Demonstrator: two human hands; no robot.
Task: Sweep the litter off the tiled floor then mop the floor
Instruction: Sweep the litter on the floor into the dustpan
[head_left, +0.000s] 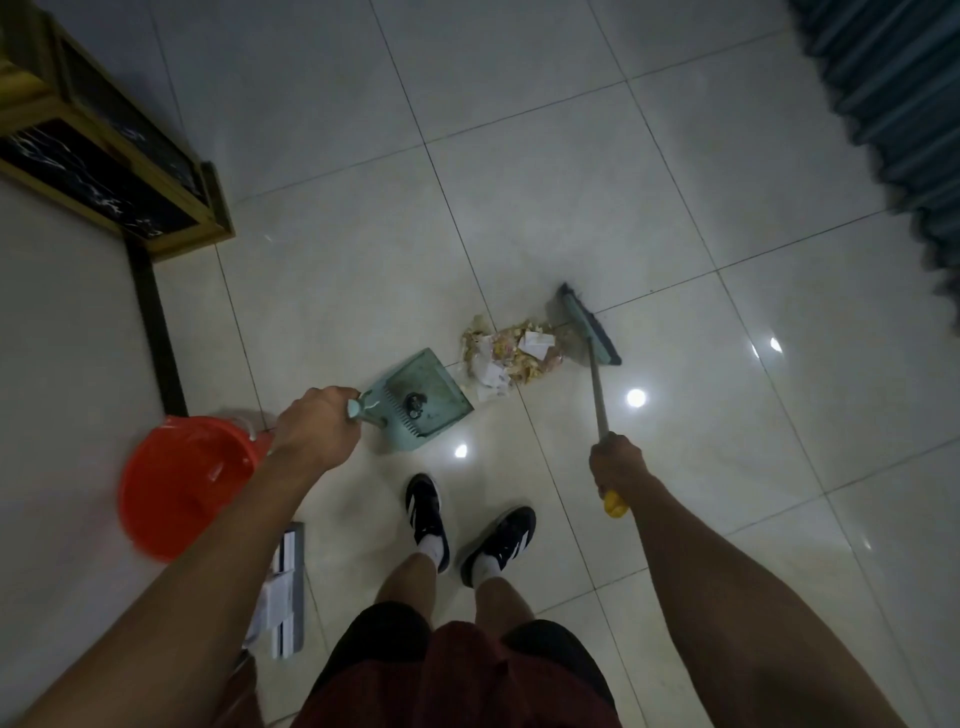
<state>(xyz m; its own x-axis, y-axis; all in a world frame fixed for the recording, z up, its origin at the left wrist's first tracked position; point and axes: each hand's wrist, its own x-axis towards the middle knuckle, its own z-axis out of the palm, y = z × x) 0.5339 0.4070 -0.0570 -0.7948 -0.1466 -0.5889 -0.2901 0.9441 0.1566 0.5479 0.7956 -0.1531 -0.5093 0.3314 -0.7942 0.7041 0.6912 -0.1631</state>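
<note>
Glossy pale tiled floor (519, 130) with thin dark grout lines, reflecting bright ceiling-light spots. A wood-framed black marble cabinet (98, 166) stands upper left; a teal pleated curtain (893, 93) hangs upper right.

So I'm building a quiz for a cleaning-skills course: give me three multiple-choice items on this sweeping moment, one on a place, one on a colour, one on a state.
1. Where does the litter pile lie?
A. between the dustpan and the broom head
B. inside the bucket
C. behind the person's shoes

2. What colour is the bucket?
A. blue
B. orange-red
C. white

3. What is the state of the dustpan?
A. heaped full of paper scraps
B. lying upside down
C. nearly empty, with only a small dark bit in it

Answers:
1 A: the pile sits on the tiles with the dustpan's mouth on one side and the broom head on the other.
2 B: it shows bright orange-red under the left hand.
3 C: the scraps are still on the floor; the right hand holds the broom handle.
</note>
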